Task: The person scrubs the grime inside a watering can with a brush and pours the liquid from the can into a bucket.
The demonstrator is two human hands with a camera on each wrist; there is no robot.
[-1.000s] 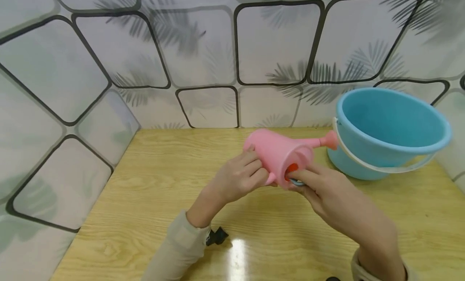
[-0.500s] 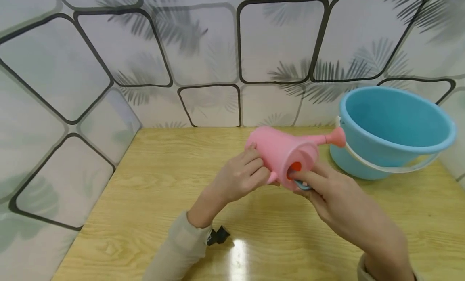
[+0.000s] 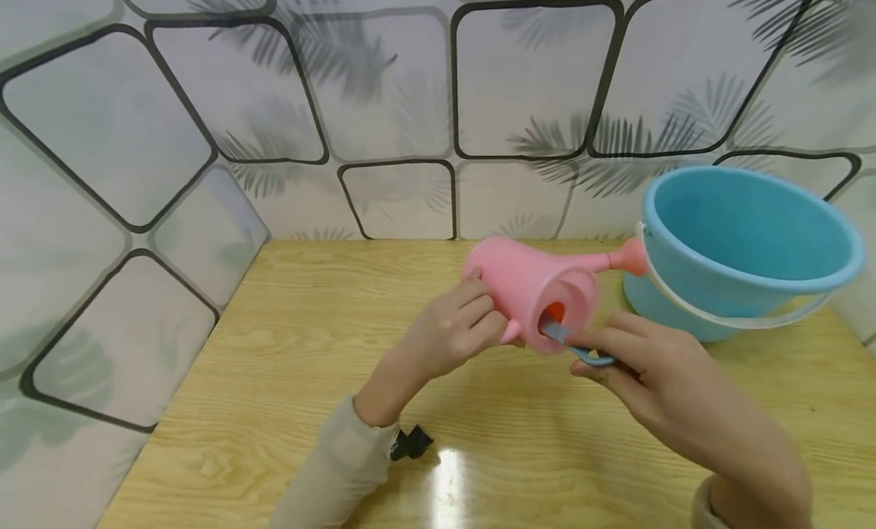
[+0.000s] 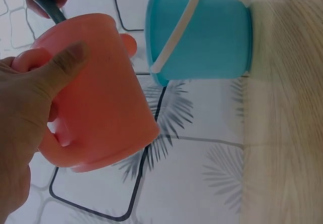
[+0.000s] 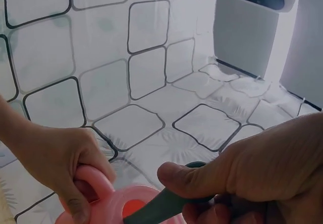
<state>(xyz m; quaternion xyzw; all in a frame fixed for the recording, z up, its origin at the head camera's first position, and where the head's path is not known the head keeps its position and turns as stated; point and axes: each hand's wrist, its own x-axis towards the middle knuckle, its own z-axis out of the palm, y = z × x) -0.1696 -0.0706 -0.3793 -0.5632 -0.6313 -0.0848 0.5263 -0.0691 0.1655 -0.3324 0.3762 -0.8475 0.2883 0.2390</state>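
A pink watering can (image 3: pixel 509 282) is held tilted above the table, its open top turned toward me and its spout pointing right. My left hand (image 3: pixel 458 324) grips it by the handle, with the thumb (image 4: pixel 68 62) lying against its side in the left wrist view. Between the thumb and fingers of my right hand (image 3: pixel 664 369) is a blue-grey tool (image 3: pixel 557 331) with a looped handle end. Its far end reaches into the can's mouth and is hidden there. Something orange-red (image 3: pixel 556 311) shows inside the can.
A light blue bucket (image 3: pixel 684 282) with a white bail handle stands at the right, close by the can's spout rose (image 3: pixel 633 257). Beside the left sleeve is a small black object (image 3: pixel 413 443). Behind the wooden table (image 3: pixel 274 346) rises a patterned wall covering (image 3: pixel 383 96).
My right hand has drawn back to the right, and more of the blue-grey tool's shaft now shows outside the can. The left hand and watering can have barely moved.
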